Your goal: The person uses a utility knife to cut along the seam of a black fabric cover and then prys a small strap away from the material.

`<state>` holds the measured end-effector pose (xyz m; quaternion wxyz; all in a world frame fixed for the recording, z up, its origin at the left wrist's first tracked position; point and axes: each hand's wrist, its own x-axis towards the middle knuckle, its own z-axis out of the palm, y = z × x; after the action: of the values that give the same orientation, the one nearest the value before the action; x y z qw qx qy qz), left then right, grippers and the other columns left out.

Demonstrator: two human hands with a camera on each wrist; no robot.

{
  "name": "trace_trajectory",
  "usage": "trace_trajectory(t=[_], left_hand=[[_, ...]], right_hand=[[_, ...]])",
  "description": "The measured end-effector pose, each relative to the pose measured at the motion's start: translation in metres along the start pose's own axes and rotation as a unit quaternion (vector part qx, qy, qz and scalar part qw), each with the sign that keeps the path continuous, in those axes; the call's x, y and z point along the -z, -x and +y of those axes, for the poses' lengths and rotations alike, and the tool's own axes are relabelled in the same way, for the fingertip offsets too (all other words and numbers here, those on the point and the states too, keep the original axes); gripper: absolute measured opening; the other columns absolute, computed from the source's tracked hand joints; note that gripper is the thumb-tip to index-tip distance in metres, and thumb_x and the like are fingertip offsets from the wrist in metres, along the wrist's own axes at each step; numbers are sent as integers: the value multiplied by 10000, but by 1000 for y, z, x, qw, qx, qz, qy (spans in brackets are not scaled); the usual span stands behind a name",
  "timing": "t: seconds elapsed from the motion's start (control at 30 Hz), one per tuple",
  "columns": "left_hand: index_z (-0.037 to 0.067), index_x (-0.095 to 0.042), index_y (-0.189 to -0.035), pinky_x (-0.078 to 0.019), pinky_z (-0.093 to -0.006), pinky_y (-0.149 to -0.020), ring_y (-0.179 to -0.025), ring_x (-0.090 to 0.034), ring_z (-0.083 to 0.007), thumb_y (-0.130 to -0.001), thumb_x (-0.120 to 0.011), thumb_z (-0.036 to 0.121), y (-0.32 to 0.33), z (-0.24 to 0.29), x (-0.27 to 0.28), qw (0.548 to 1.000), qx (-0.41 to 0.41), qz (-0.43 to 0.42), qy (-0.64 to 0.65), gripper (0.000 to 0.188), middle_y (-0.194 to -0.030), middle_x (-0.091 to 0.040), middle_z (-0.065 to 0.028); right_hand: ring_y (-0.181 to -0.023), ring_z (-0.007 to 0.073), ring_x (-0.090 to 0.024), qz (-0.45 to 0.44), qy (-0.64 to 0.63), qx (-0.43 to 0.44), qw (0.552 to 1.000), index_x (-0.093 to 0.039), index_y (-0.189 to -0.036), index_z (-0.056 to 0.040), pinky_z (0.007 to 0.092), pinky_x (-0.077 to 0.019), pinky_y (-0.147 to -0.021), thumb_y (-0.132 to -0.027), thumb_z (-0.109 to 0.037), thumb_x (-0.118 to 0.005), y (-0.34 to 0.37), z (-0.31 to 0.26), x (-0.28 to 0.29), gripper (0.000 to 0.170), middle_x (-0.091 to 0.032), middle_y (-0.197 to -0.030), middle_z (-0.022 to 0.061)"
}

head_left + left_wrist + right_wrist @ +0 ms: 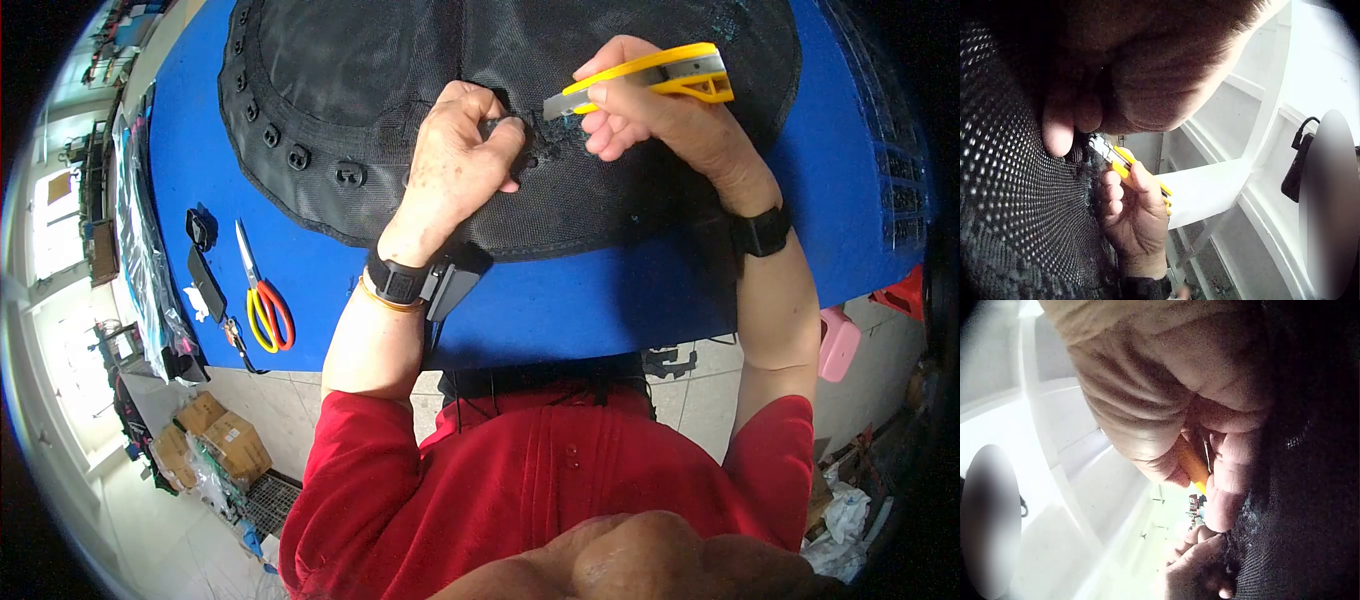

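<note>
A black mesh piece (pixel 600 200) with a row of black clips (pixel 298 156) along its edge lies on the blue table. The left hand (pixel 462 150) pinches the mesh around a small dark part, which the fingers mostly hide. Just right of it, the right hand (pixel 650 105) grips a yellow box cutter (pixel 700 75), its blade (pixel 565 103) out and pointing at the left hand's fingertips. In the left wrist view, the blade (pixel 1101 147) is close to the mesh (pixel 1029 187); whether they touch I cannot tell. The right wrist view shows the yellow handle (pixel 1192 464) between the fingers.
Scissors with red and yellow handles (pixel 268 315) lie on the blue table (pixel 600 300) at the left, beside a black strap (pixel 206 280). Clear plastic packaging (pixel 150 250) lines the left edge. Cardboard boxes (pixel 235 448) and a pink object (pixel 838 345) are below table level.
</note>
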<state>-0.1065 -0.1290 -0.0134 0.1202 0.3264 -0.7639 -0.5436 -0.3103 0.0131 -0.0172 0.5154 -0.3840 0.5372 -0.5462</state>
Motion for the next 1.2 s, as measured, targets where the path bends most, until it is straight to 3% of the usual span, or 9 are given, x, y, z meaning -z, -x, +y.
trace_trajectory(t=[0.57,0.67,0.87,1.2], left_hand=[[-85,-630,-873,-586,-257,-485,-609,-697,-199,-930,-678,70,0,-1,-1,1000,0,-4,13,171,-1097,-548,-147],[-82,-628,-870,-588,-256,-489,-612,-698,-198,-928,-683,70,0,-2,0,1000,1,-6,14,172,-1093,-546,-148],[-66,-608,-853,-583,-256,-502,-615,-686,-179,-926,-730,106,2,-4,0,1000,-20,1,3,223,-1077,-534,-138],[-33,-555,-833,-594,-262,-551,-682,-693,-174,-923,-705,8,5,4,10,998,17,-39,37,179,-1072,-523,-109]], right_hand=[[-680,137,-737,-31,51,12,998,-644,-1094,-77,273,-620,-641,-990,-292,-646,7,-4,9,240,-721,-795,83],[-646,134,-727,-32,69,-35,997,-661,-1076,-98,268,-606,-603,-985,-318,-646,9,-8,11,239,-721,-779,78],[-635,130,-720,-17,74,-43,996,-676,-1059,-117,256,-589,-580,-965,-365,-646,11,-11,16,267,-720,-784,68],[-602,115,-682,-6,65,-80,995,-656,-1056,-91,250,-557,-544,-955,-274,-631,11,-13,14,210,-700,-769,59]])
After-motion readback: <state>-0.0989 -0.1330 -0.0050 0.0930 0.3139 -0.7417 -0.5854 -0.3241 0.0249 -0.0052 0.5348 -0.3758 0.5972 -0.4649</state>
